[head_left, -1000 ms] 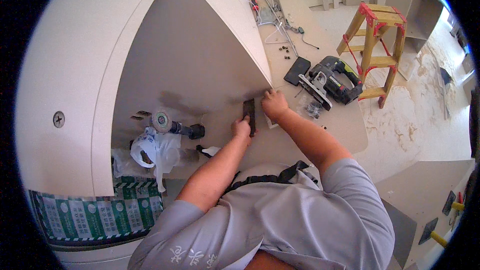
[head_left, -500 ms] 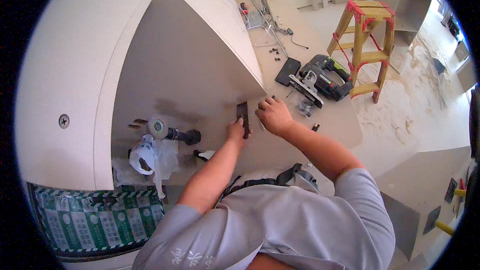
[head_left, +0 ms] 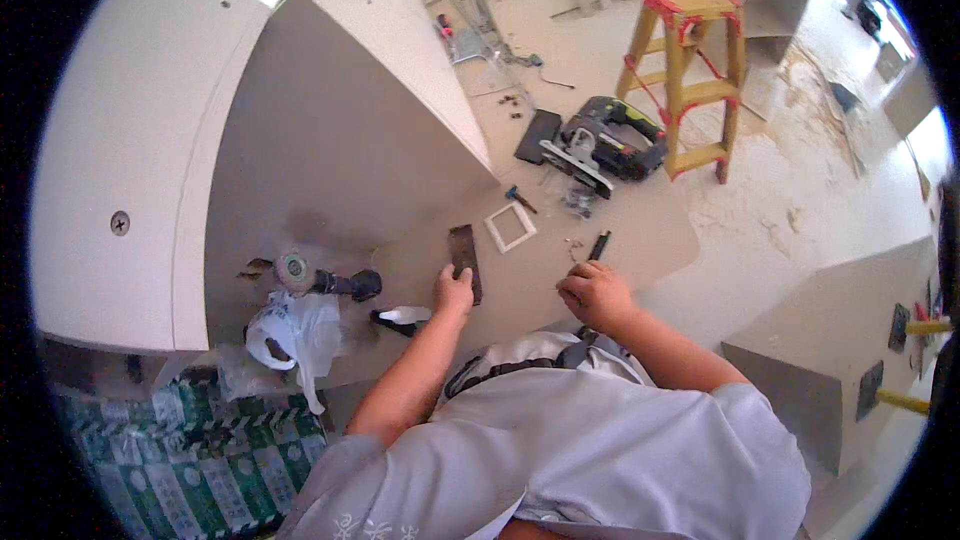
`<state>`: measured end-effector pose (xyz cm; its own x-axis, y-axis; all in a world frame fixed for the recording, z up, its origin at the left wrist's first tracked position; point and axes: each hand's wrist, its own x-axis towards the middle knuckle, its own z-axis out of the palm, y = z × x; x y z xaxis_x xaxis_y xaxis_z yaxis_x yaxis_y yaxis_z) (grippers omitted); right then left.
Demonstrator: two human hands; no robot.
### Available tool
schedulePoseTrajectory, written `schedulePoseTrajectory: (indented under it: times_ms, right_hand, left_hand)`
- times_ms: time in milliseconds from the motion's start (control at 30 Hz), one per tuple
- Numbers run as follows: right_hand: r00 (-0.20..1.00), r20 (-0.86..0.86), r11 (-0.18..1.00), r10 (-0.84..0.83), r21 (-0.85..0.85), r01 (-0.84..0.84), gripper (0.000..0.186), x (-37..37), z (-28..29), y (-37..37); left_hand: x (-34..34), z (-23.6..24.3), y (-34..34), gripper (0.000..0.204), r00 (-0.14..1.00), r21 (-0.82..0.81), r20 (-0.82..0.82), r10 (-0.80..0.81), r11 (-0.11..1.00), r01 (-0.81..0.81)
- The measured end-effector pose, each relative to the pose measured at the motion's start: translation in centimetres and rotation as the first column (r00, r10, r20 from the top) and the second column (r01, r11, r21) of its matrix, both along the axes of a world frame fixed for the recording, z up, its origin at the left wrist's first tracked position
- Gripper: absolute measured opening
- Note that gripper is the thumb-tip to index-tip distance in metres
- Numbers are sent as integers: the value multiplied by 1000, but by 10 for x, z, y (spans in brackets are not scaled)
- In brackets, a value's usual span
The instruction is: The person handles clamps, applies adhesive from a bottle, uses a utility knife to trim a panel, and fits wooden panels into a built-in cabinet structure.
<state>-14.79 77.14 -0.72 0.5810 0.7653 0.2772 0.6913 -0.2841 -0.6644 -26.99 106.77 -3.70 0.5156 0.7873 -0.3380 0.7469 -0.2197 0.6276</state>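
My left hand point(head_left: 454, 290) grips a dark brown rectangular strip point(head_left: 461, 240) on the pale worktop point(head_left: 655, 240). My right hand point(head_left: 592, 296) is curled, with whatever its fingertips hold too small to make out, just below a short black tool point(head_left: 600, 245) and some small bits point(head_left: 574, 248). A square white frame point(head_left: 520, 243) and a blue-and-black small tool point(head_left: 520, 200) lie beyond and between my hands. An angle grinder point(head_left: 355, 284), a white plastic bag point(head_left: 298, 335) and a black-and-white item point(head_left: 405, 318) are at the left.
A cabinet point(head_left: 125, 140) encloses the left side. A jigsaw point(head_left: 615, 140), black block point(head_left: 540, 137), rods and hardware are farther along the worktop. A yellow stepladder point(head_left: 690, 90) stands beyond. A board structure point(head_left: 800, 390) is at right, wrapped green packs point(head_left: 180, 450) lower left.
My right hand has moved down and right, away from the cabinet edge, uncovering the white frame and blue-and-black tool. My left hand stays on the strip. The whole view has shifted.
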Motion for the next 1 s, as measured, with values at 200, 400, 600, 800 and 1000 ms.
schedulePoseTrajectory:
  times_ms: [200,400,600,800,1000]
  right_hand:
    - [983,-185,1000,-10,19,14,12,-12,4,-7]
    - [764,-642,998,62,51,-38,17,-28,27,22]
    - [674,-685,960,279,216,-177,17,-52,56,50]
    - [690,-672,960,268,123,-252,17,-93,62,73]
    - [792,-513,919,331,-15,-393,18,-159,66,118]
  left_hand:
    - [-12,5,-15,69,953,388,-92,-289,871,301]
    - [-34,66,-60,33,838,-133,414,-354,888,441]
    - [-59,132,-78,15,805,-47,306,-509,836,547]
    - [-113,149,-68,15,651,151,570,-502,842,517]
    - [-210,140,-38,18,712,537,452,-537,801,263]
